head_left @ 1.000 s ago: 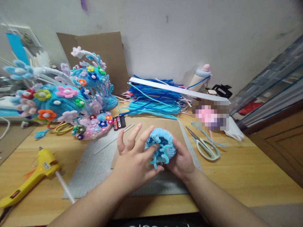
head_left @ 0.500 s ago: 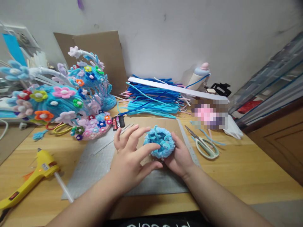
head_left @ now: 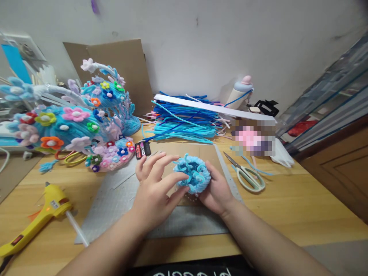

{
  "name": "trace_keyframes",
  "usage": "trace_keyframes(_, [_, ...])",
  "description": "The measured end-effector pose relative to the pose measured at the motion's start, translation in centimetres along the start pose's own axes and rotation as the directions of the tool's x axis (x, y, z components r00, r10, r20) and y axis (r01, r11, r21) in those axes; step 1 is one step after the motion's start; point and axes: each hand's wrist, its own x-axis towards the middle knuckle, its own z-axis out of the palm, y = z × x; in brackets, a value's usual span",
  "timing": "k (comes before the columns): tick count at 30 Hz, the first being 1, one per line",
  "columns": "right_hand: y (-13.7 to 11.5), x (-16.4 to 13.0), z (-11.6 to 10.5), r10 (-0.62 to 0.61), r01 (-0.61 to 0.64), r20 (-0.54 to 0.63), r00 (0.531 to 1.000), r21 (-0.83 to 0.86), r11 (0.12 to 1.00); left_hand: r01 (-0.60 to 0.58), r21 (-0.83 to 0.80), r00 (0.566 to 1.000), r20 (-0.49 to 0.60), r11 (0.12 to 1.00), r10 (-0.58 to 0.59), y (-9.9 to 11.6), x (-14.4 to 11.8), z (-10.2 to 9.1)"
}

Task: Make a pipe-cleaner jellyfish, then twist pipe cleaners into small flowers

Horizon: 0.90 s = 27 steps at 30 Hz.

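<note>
Fuzzy blue piece [head_left: 198, 179] between the two hands

Glue gun [head_left: 56, 200]: lying well left of the left fingers. Left hand [head_left: 156, 189]: thumb and index slightly parted at the piece's left edge, other fingers spread; cannot tell whether they pinch it. Piece: between left and right fingers. Right hand [head_left: 219, 191]: closed around its right side, fingers partly hidden. Scissors [head_left: 239, 168]: just right of the right fingers.

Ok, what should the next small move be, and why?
Probably ease the blue curls apart with the left hand: it is at the left edge of the fuzzy blue piece, the curls crowd that piece's opening, and the right hand supports the opposite side.
</note>
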Motion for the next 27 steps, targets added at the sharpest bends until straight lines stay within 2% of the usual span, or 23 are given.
trace_keyframes(4, [-0.2,0.0,0.2,-0.009,0.009,-0.01,1.0,0.008,1.0,-0.031,-0.036,0.999,0.005,0.999,0.031,0.1,-0.2,-0.3])
trace_keyframes(6, [-0.4,0.0,0.1,0.008,-0.008,-0.016,1.0,0.012,1.0,0.004,-0.103,1.0,-0.017,0.995,-0.006,0.0,-0.4,-0.4])
trace_keyframes(8, [-0.5,-0.1,0.0,0.035,-0.035,-0.006,0.999,0.025,0.999,0.105,-0.218,0.99,-0.07,0.97,-0.123,-0.1,-0.6,-0.3])
trace_keyframes(10, [-0.7,-0.2,-0.2,0.06,-0.061,0.024,0.998,0.041,0.997,0.248,-0.372,0.955,-0.064,0.895,-0.291,-0.5,-0.7,0.1])
trace_keyframes(11, [-0.8,-0.3,-0.4,0.066,-0.068,0.039,0.997,0.044,0.997,0.32,-0.45,0.932,-0.008,0.834,-0.362,-0.8,-0.7,0.3])
trace_keyframes(13, [-1.0,-0.4,-0.7,0.057,-0.06,0.056,0.997,0.037,0.998,0.452,-0.564,0.884,0.182,0.691,-0.43,-1.3,-0.7,0.9])
trace_keyframes(14, [-1.0,-0.5,-0.8,0.051,-0.053,0.062,0.997,0.027,0.998,0.503,-0.593,0.862,0.287,0.629,-0.418,-1.4,-0.7,1.1])
trace_keyframes(16, [-1.0,-0.5,-1.0,0.032,-0.033,0.079,0.996,0.005,0.999,0.543,-0.624,0.838,0.445,0.562,-0.315,-1.5,-0.7,1.3])
trace_keyframes(18, [-1.0,-0.6,-1.1,0.031,-0.03,0.098,0.995,-0.011,0.999,0.526,-0.623,0.828,0.531,0.579,-0.181,-1.1,-0.7,1.2])
trace_keyframes(20, [-0.9,-0.7,-0.9,0.046,-0.044,0.109,0.993,-0.019,0.999,0.479,-0.591,0.826,0.555,0.65,-0.104,-0.5,-0.9,1.2])
trace_keyframes(23, [-0.8,-0.8,-0.5,0.051,-0.049,0.087,0.995,-0.03,0.998,0.41,-0.5,0.855,0.501,0.763,-0.131,0.0,-1.4,1.5])
trace_keyframes(27, [-0.8,-1.0,0.0,0.026,-0.024,0.072,0.997,-0.036,0.999,0.329,-0.434,0.905,0.399,0.839,-0.149,-0.5,-1.9,2.5])
